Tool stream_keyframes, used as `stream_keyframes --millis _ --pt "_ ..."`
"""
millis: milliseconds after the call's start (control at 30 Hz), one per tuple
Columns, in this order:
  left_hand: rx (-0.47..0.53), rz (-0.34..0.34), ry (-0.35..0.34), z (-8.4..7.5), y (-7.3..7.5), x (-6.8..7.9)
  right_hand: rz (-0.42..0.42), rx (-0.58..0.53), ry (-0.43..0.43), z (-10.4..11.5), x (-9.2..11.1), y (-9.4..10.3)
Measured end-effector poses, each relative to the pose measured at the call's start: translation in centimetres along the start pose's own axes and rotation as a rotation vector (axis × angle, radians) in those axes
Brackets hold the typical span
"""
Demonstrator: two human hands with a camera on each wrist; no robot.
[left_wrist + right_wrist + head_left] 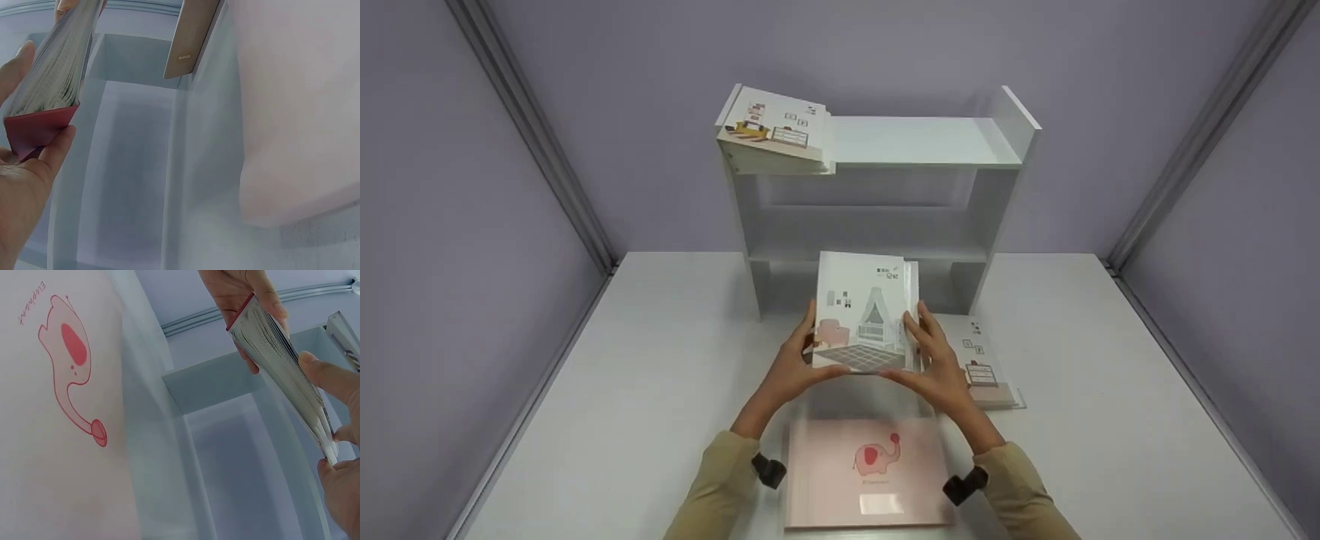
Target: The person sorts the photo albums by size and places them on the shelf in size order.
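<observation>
At the centre of the head frame, a white illustrated book (859,307) is held up in front of a white shelf (915,141). The left hand (789,371) grips its left side and the right hand (945,373) its right, fingers (804,330) partly curled and parted by the book, thumbs along its lower edge. Below, at lower centre, a pink elephant book (825,480) lies on the table (1110,375); another book (981,352) lies right of centre, partly behind the right hand

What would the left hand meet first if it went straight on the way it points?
Beyond the white-covered book it grips, the left hand would probably meet the white shelf first; depth is unclear, so I can't tell which level.
</observation>
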State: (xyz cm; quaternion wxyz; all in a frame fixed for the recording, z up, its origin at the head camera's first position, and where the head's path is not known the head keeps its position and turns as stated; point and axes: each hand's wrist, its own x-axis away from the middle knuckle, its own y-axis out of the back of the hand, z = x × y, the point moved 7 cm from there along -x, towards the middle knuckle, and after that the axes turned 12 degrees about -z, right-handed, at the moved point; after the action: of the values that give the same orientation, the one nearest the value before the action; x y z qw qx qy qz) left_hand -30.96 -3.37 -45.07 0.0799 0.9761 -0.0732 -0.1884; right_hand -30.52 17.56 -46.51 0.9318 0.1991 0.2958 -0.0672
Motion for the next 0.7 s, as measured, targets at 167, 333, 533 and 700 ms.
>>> stream_keyframes --millis 167,333,533,700 --pt "0.011 -0.003 -0.002 -0.5 0.0 0.0 -0.002 -0.005 0.014 2.2 -0.2 0.5" --pt "0.016 -0.001 -0.011 -0.9 0.0 0.0 -0.002 -0.014 0.055 4.8 -0.4 1.1" --pt "0.030 0.004 -0.029 -1.5 -0.1 0.0 -0.011 0.001 0.071 5.4 -0.5 1.5" --pt "0.043 0.013 -0.023 -1.7 -0.2 -0.1 -0.011 0.018 0.065 5.5 -0.5 1.6"
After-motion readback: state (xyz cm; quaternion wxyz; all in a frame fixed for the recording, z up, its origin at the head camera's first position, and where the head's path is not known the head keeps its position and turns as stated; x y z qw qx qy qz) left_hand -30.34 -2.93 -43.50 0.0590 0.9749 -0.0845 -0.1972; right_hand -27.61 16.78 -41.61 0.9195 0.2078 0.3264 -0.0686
